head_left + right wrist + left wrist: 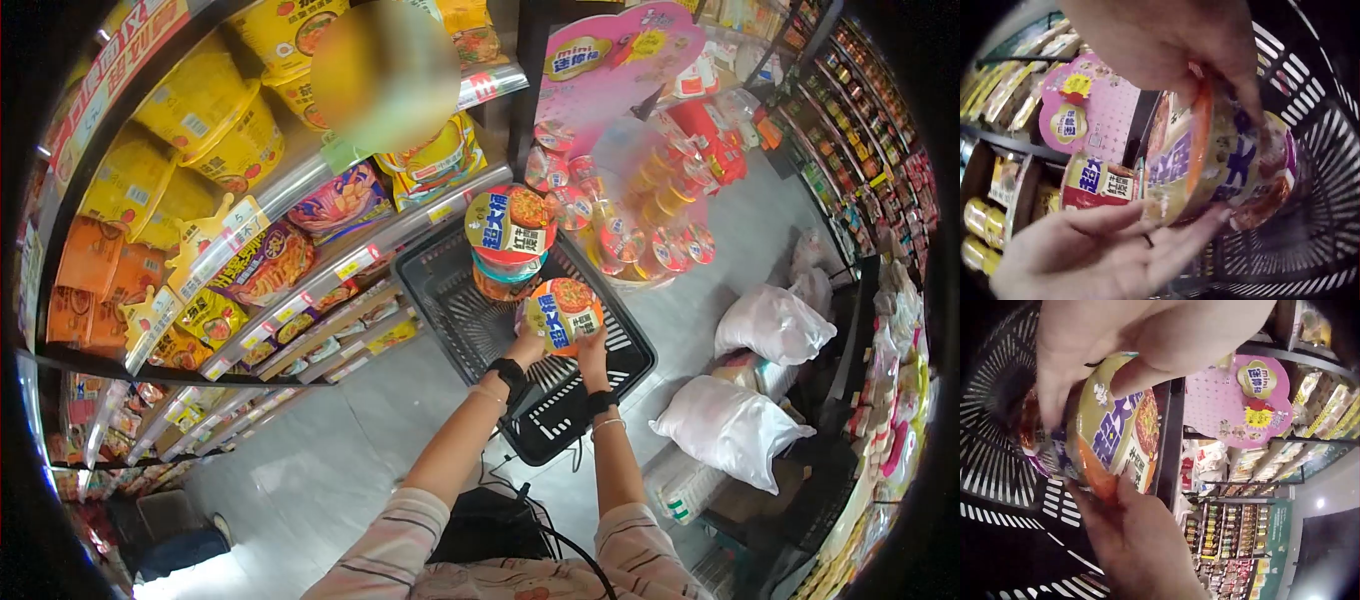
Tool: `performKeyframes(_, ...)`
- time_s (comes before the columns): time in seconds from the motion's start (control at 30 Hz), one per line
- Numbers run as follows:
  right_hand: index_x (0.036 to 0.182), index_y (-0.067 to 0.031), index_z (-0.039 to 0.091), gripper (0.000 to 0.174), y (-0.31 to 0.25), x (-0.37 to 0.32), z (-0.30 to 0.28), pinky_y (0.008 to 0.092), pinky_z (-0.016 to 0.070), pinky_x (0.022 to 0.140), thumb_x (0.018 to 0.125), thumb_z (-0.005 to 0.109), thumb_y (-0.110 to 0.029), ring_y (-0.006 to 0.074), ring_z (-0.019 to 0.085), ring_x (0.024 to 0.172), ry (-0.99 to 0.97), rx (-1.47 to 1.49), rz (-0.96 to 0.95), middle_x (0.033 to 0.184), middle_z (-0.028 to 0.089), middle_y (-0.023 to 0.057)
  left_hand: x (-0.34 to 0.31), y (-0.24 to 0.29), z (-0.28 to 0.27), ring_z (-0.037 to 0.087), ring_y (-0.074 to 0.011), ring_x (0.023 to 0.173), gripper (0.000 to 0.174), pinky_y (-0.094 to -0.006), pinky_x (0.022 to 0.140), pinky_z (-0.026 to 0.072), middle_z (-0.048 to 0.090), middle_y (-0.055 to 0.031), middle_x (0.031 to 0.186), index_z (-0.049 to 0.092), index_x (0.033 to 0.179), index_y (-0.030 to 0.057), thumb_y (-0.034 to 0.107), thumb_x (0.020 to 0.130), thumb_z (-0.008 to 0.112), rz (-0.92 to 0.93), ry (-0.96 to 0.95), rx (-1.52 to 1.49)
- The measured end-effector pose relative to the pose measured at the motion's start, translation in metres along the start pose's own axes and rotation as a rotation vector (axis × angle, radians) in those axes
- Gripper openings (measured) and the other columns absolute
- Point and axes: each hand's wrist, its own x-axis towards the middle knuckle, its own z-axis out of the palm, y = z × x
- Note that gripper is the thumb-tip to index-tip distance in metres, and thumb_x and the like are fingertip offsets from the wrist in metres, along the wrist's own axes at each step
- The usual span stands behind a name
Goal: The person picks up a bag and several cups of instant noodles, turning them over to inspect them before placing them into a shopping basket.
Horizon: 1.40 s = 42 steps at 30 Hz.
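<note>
Over the black basket [630, 345], both hands hold an instant noodle tub [566, 312] with an orange, yellow and blue lid. My left hand [524, 350] grips its left side, and my right hand [593, 362] its right side. In the left wrist view the left hand [1147, 337] is above the tub [1105, 419] and the right hand [1141, 544] below it. Seen from the right wrist, the right hand [1172, 44] lies over the tub [1210, 150], with the left hand's [1097, 256] thumb and fingers against it. A red-lidded tub [508, 225] stands in the basket's far part.
Shelves of yellow tubs [195, 95] and noodle packets [340, 200] line the left. Beyond the basket stands a pink display [615, 60] with small cups [620, 240]. White plastic bags [735, 425] lie on the right, and grey floor [330, 430] shows near the shelves.
</note>
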Motion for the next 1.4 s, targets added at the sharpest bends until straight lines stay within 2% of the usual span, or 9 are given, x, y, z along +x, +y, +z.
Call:
performKeyframes(0.07, 0.127, 0.0057, 0.022, 0.057, 0.001, -0.001, -0.003, 0.0329, 0.0445, 0.076, 0.087, 0.054, -0.019, 0.0253, 0.055, 0.094, -0.049, -0.014, -0.099, 0.106, 0.054, 0.0197, 0.002, 0.003, -0.005, 0.054, -0.0213, 0.1, 0.058, -0.0358, 0.079, 0.0481, 0.048, -0.01, 0.117, 0.011, 0.136, 0.0203, 0.013, 0.088, 0.043, 0.001, -0.049, 0.074)
performKeyframes(0.2, 0.13, 0.0051, 0.021, 0.065, 0.026, 0.017, -0.018, 0.0333, 0.0428, 0.082, 0.085, 0.058, -0.023, 0.0267, 0.053, 0.102, -0.194, -0.215, 0.075, 0.112, 0.053, 0.0211, 0.045, -0.058, -0.058, 0.055, -0.0206, 0.098, 0.044, -0.0317, 0.083, 0.0443, 0.058, -0.0123, 0.106, 0.032, 0.128, 0.0048, 0.022, 0.089, 0.044, 0.296, -0.232, 0.987)
performKeyframes(0.27, 0.126, 0.003, 0.029, 0.053, 0.031, 0.009, -0.036, 0.0338, 0.0414, 0.085, 0.084, 0.055, -0.016, 0.0274, 0.054, 0.101, -0.277, -0.2, -0.129, 0.116, 0.052, 0.0195, -0.089, 0.052, -0.054, 0.055, -0.0216, 0.098, 0.04, -0.0319, 0.086, 0.0423, 0.057, -0.0121, 0.109, 0.042, 0.121, 0.0, 0.025, 0.09, 0.044, 0.263, -0.394, 0.973)
performKeyframes(0.33, 0.125, 0.0025, 0.035, 0.048, -0.003, -0.013, -0.053, 0.034, 0.0413, 0.086, 0.083, 0.054, -0.01, 0.0263, 0.052, 0.101, -0.412, -0.226, -0.265, 0.124, 0.046, 0.0204, -0.113, 0.028, -0.083, 0.055, -0.0191, 0.098, 0.035, -0.0306, 0.086, 0.0426, 0.057, -0.0124, 0.108, 0.046, 0.118, 0.0017, 0.024, 0.092, 0.043, 0.361, -0.366, 0.687)
performKeyframes(0.4, 0.127, 0.0021, 0.034, 0.049, -0.013, -0.032, -0.064, 0.0318, 0.0418, 0.085, 0.083, 0.052, -0.009, 0.0235, 0.052, 0.101, -0.357, -0.439, -0.138, 0.113, 0.052, 0.0203, -0.167, 0.029, -0.116, 0.054, -0.0158, 0.1, 0.031, -0.0286, 0.086, 0.0425, 0.057, -0.0122, 0.107, 0.046, 0.119, 0.0032, 0.02, 0.093, 0.041, 0.335, -0.36, 0.354)
performKeyframes(0.57, 0.125, 0.0001, 0.04, 0.044, -0.07, -0.115, -0.052, 0.0311, 0.0404, 0.087, 0.083, 0.051, -0.006, 0.0227, 0.051, 0.104, -0.357, -0.331, -0.364, 0.114, 0.052, 0.016, -0.267, -0.07, -0.234, 0.055, -0.0169, 0.098, 0.027, -0.0286, 0.085, 0.0427, 0.057, -0.0094, 0.106, 0.048, 0.116, 0.0037, 0.016, 0.092, 0.043, 0.457, 0.189, 0.048)
performKeyframes(0.73, 0.124, -0.0033, 0.042, 0.039, -0.115, -0.169, 0.003, 0.0283, 0.0407, 0.085, 0.085, 0.048, -0.003, 0.0196, 0.05, 0.104, -0.493, -0.403, -0.733, 0.119, 0.05, 0.013, -0.416, -0.137, -0.304, 0.057, -0.0151, 0.095, 0.026, -0.0286, 0.08, 0.0445, 0.061, -0.0076, 0.098, 0.049, 0.114, 0.0067, 0.015, 0.089, 0.044, 0.297, 0.637, -0.029)
performKeyframes(0.9, 0.123, -0.0057, 0.044, 0.038, -0.165, -0.253, 0.077, 0.0249, 0.0428, 0.077, 0.086, 0.05, -0.005, 0.0136, 0.053, 0.081, -0.6, -0.369, -0.714, 0.115, 0.051, 0.0085, -0.508, -0.225, -0.335, 0.061, -0.0176, 0.085, 0.025, -0.0281, 0.076, 0.0466, 0.064, -0.0099, 0.091, 0.052, 0.107, 0.0027, 0.013, 0.087, 0.043, 0.296, 0.956, -0.314)
performKeyframes(1.4, 0.122, -0.0042, 0.043, 0.037, -0.171, -0.427, 0.258, 0.0275, 0.0483, 0.072, 0.087, 0.053, -0.013, 0.0185, 0.054, 0.092, -1.073, -0.365, -0.737, 0.116, 0.046, 0.011, -0.645, -0.329, -0.383, 0.061, -0.0193, 0.086, 0.02, -0.0302, 0.077, 0.0472, 0.062, -0.0103, 0.088, 0.052, 0.104, 0.0016, 0.008, 0.089, 0.041, 0.482, 1.27, -0.582)
